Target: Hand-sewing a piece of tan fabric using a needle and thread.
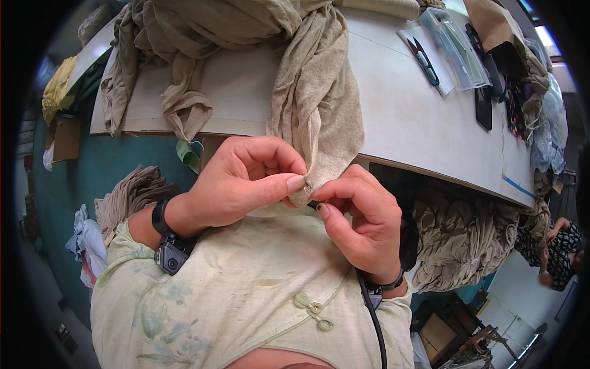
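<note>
A long piece of beige cloth (329,92) hangs over the table's near edge, its lower end drawn to a narrow tip in front of my chest. With thumb and curled fingers, my left hand (236,181) pinches the folded edge close to that tip. My right hand (369,215) is closed just to the right of it, index fingertip and thumb meeting the cloth's corner. Whether a thread or other small thing is also between those fingertips is too small to tell. The tip of the cloth shows between the two hands.
The white table (393,117) spans ahead, with more beige cloth heaped on it. At the right lie teal-handled thread snips (424,61) and a clear plastic box (455,49). Bundled cloth (464,240) sits below the table. A person (559,246) is at far right.
</note>
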The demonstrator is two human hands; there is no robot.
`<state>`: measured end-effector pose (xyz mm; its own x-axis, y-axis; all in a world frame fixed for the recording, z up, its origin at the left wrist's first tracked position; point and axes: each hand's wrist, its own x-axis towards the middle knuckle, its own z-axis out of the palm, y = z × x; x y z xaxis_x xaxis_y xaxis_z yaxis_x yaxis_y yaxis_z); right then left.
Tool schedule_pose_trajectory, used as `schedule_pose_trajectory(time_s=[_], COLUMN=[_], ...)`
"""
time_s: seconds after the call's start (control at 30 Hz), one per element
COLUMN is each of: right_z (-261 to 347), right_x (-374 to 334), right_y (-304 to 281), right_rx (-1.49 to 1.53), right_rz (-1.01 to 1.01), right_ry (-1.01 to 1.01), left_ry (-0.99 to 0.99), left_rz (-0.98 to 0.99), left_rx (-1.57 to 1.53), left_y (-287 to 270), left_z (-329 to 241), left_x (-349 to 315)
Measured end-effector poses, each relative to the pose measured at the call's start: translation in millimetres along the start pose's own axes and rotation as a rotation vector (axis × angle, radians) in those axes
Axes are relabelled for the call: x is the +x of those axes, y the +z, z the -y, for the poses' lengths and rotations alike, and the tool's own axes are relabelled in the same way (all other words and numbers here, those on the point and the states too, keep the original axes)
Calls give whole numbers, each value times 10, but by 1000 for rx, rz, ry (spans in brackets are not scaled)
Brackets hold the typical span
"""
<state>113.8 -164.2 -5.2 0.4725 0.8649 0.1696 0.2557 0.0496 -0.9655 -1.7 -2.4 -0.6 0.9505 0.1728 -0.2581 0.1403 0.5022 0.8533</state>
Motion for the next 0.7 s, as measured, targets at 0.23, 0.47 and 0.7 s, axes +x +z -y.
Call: schedule_pose_trajectory(time_s=[0.23,0.47,0.7], right_z=[-6,-32,125], right_x=[3,-25,118], right_y=[15,90,-19], right_rx=[7,158,-153], right_rz=[-8,-88,-50], right_ry=[10,103,-113], left_ry=[-1,-3,44], left_rz=[1,11,33], left_rx=[-3,2,110], left_y=[-11,7,22], left_z=[1,13,26], left_x=[1,6,-19])
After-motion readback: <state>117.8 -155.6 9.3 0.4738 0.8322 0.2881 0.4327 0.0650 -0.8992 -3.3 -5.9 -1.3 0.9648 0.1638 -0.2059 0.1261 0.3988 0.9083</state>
